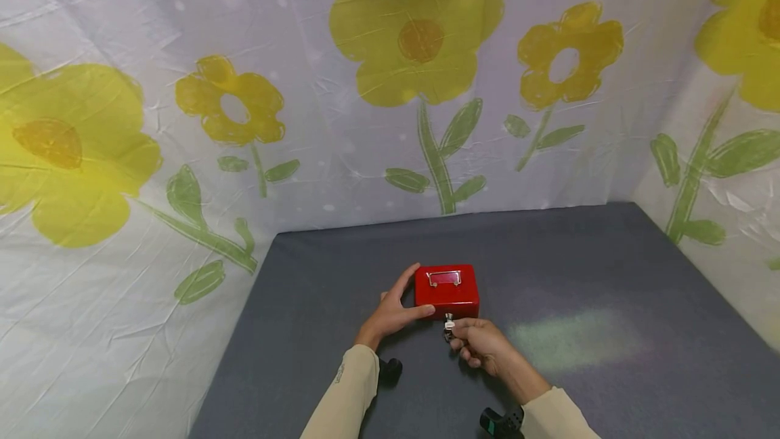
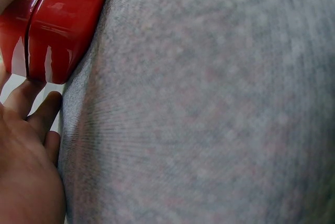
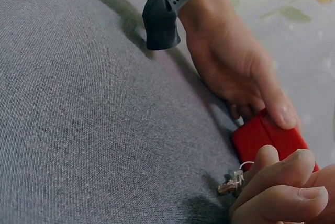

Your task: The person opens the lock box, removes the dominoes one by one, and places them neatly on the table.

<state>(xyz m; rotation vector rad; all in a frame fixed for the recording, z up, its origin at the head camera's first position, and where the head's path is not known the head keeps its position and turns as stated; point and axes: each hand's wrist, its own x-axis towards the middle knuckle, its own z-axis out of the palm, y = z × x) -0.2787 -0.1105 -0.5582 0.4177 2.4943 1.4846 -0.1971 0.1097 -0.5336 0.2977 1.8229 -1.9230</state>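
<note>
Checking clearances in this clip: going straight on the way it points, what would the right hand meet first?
Probably the red box, at its front side near the left hand. The small metal piece pinched in the right hand would lead; whether it touches the box is unclear.

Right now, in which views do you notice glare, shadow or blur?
Head view: a pale light patch on the grey tabletop, right of the red box; left wrist view: white glare streaks on the box, tabletop blurred toward the right; right wrist view: shadow beside the black wrist device, flowered backdrop soft.
</note>
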